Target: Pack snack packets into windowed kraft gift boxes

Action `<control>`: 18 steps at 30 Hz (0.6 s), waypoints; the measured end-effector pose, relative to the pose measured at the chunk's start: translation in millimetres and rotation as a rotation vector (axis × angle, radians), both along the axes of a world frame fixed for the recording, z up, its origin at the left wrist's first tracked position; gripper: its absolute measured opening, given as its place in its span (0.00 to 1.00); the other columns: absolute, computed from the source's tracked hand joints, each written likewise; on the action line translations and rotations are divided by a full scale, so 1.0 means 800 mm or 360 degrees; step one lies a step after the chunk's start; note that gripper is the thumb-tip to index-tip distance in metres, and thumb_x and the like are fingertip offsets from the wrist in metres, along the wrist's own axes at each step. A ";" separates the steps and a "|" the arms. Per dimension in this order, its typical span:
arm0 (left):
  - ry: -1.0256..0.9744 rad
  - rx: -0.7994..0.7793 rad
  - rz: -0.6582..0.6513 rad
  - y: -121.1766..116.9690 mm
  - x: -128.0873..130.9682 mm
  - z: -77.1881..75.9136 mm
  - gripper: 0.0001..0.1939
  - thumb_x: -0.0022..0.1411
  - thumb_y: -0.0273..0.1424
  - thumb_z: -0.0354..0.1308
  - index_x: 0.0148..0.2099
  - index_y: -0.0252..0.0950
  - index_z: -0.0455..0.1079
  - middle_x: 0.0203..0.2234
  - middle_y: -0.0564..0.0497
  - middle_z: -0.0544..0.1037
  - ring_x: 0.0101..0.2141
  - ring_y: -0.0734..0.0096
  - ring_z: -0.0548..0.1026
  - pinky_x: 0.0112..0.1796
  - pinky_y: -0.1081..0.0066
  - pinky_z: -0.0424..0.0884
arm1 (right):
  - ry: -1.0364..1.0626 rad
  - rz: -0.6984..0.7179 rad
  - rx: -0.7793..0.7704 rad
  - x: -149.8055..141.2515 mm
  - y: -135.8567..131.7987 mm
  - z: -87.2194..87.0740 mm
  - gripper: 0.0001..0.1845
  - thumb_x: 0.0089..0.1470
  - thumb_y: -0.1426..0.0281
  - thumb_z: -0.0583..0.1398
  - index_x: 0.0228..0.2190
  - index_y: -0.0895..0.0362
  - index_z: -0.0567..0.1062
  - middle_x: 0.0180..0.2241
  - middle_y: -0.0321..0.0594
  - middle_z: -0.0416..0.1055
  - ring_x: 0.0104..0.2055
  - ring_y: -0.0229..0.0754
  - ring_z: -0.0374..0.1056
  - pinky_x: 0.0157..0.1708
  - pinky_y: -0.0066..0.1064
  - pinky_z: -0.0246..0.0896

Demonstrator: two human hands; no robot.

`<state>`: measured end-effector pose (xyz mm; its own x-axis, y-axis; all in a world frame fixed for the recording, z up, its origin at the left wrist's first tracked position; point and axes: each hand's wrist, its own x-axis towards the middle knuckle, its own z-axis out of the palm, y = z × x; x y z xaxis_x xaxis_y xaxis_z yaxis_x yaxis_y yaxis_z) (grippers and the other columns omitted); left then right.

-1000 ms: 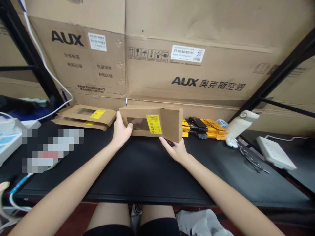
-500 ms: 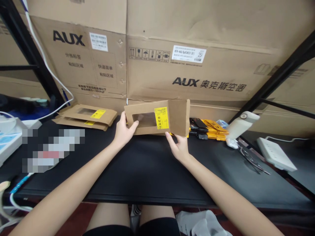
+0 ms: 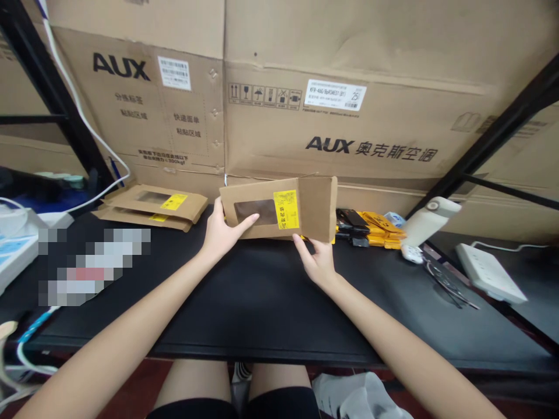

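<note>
Between my two hands, above the black table, is a brown cardboard box (image 3: 257, 233) with a clear window and a yellow label (image 3: 287, 209). It is tilted up toward me, and its end flap (image 3: 318, 203) stands out on the right. My left hand (image 3: 223, 228) grips the left end, thumb lying across the window and fingers hidden behind. My right hand (image 3: 317, 259) holds the lower edge near the flap, its thumb in front and the other fingers partly behind. Two similar flat boxes (image 3: 192, 205) with yellow labels lie stacked at the left.
Black and orange packets (image 3: 382, 228) are piled at the back right, beside a white bottle (image 3: 431, 220). Glasses (image 3: 449, 284) and a white power strip (image 3: 491, 273) lie farther right. Large AUX cartons (image 3: 279, 134) form the back wall. A pixelated object (image 3: 96, 267) lies left, near a white cable (image 3: 74, 87).
My left thumb has slid right across the window and lies straighter. The box and my right hand have stayed almost in place.
</note>
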<state>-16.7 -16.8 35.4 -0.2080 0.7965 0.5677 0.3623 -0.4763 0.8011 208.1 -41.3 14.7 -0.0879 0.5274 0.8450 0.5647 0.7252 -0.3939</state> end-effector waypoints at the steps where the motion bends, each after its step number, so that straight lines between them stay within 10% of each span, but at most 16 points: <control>1: 0.0005 -0.0002 -0.0004 0.000 0.000 0.000 0.36 0.46 0.44 0.66 0.54 0.40 0.59 0.49 0.44 0.74 0.48 0.58 0.73 0.48 0.59 0.70 | 0.0000 0.0003 0.0000 0.000 0.000 0.000 0.10 0.55 0.68 0.58 0.37 0.56 0.78 0.39 0.43 0.77 0.42 0.47 0.73 0.50 0.41 0.65; 18: 0.0069 0.0012 0.0063 0.001 -0.002 -0.001 0.32 0.49 0.43 0.64 0.54 0.39 0.59 0.48 0.42 0.73 0.48 0.56 0.73 0.49 0.56 0.68 | 0.0015 0.0037 -0.0120 -0.001 -0.002 0.000 0.11 0.55 0.66 0.58 0.37 0.57 0.78 0.37 0.43 0.77 0.40 0.48 0.74 0.46 0.42 0.68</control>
